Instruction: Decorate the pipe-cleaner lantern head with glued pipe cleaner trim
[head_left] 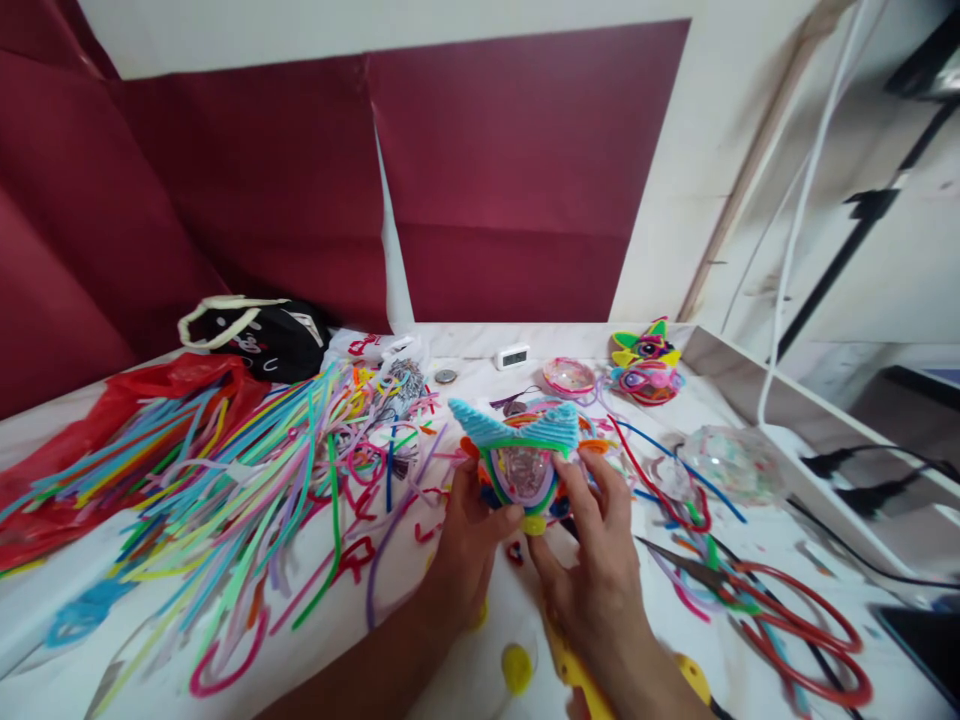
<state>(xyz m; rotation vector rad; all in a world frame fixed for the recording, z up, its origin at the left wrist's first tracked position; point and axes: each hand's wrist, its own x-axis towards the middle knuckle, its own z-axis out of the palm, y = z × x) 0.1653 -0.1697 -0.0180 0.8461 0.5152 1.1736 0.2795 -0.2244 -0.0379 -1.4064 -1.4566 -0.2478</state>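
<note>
Head view: a craft piece is held over the middle of the table. It is gripped from both sides. The left hand is set at its left edge, thumb laid near the bottom rim, beside a yellow bobble. The right hand is laid along the right edge, one fingertip placed just under a blue ear. Fingers of both hands are closed on the piece; neither hand is free. Underside is hidden, so whether the table is touched cannot be told.

Handling, as judged: soft-looking rims are best pinched lightly, since the fuzz could be flattened by hard pressure. The piece is best steadied from the left while small adjustments are made by the right fingertips, one spot at a time. Ears should not be leaned on; they could be pulled askew. Bobble should be given room by the thumb, lest it be knocked loose.

Scissors are laid to the right, blades pointed toward the right hand; care is called for there. Loose stems are heaped to the left, apart from the piece.
</note>
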